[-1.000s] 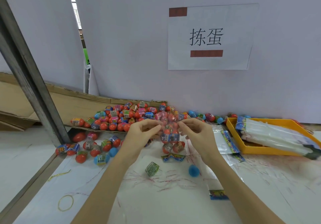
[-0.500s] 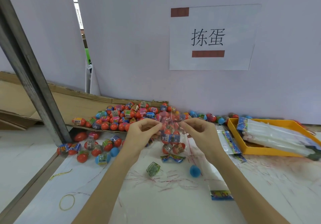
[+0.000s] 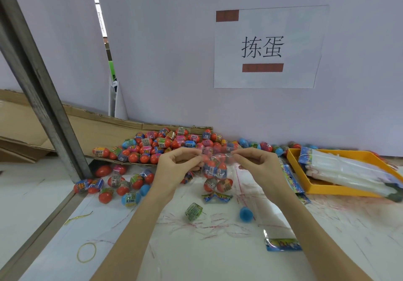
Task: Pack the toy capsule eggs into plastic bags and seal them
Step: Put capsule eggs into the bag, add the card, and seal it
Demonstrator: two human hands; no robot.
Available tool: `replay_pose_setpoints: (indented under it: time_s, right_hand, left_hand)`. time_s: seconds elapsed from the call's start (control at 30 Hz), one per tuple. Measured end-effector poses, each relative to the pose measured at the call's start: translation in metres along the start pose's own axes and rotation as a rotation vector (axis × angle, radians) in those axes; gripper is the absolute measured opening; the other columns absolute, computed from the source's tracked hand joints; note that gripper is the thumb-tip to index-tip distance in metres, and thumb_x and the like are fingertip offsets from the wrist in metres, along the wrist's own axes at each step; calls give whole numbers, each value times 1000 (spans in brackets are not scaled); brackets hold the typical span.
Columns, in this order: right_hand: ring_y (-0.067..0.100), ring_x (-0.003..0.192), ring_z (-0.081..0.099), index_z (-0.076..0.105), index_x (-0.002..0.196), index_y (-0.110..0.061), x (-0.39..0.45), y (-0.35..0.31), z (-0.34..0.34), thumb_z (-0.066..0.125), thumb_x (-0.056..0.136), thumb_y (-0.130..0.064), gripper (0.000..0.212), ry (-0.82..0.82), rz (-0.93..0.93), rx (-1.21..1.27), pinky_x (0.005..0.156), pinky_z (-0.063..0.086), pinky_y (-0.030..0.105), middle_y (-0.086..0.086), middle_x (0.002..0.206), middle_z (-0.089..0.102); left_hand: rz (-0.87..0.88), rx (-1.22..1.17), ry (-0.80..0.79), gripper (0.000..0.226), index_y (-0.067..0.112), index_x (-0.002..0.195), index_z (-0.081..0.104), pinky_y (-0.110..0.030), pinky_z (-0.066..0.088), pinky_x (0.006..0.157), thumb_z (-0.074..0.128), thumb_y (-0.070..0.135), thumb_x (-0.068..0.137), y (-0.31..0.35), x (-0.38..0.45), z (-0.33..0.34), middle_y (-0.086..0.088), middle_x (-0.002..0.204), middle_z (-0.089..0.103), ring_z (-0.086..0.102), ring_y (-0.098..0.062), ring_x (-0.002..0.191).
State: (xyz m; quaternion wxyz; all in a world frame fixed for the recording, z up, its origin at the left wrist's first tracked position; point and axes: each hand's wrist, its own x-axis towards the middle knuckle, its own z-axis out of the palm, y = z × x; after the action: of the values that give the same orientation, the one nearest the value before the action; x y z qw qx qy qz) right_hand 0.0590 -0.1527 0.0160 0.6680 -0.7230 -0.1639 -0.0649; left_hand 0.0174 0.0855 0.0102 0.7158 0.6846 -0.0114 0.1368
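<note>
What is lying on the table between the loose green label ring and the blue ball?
In the head view, only thin red strips lie between the ring and the ball.

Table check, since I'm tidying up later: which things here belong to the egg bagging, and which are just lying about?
Part of the job:
- filled bag, pinched at its top by left hand and right hand
- loose eggs
- empty bags in yellow tray

Lying about:
- rubber band
- red strips
- cardboard
- wall sign
</note>
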Motion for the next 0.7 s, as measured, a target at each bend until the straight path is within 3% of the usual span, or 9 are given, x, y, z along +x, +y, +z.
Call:
replay_pose_setpoints:
  time_s: [0.37, 0.6, 0.7]
  right_hand:
    - [11, 89, 75, 81, 96, -15, -3, -3, -1, 71, 92, 0, 19, -38, -48, -5, 77, 57, 16, -4, 92, 79]
    - [7, 92, 74, 82, 96, -21, -1, -2, -6, 69, 95, -2, 23, -34, -27, -60, 77, 56, 13, -8, 91, 79]
    - [5, 94, 73, 82, 97, -23, 0, -2, -7, 66, 96, 0, 28, -33, -3, -84, 77, 56, 13, -11, 92, 79]
  left_hand:
    - [55, 136, 4, 25, 24, 91, 85, -23, 61, 84, 75, 2, 92, 3, 1, -4, 2, 96, 82, 77, -15, 95]
    - [89, 162, -37, 28, 11, 101, 83, -26, 61, 91, 60, -5, 99, 5, -1, -7, -3, 99, 82, 77, -19, 98]
    - [91, 120, -52, 18, 11, 105, 82, -24, 60, 87, 66, 6, 100, 6, -2, -6, -4, 99, 82, 77, -19, 98]
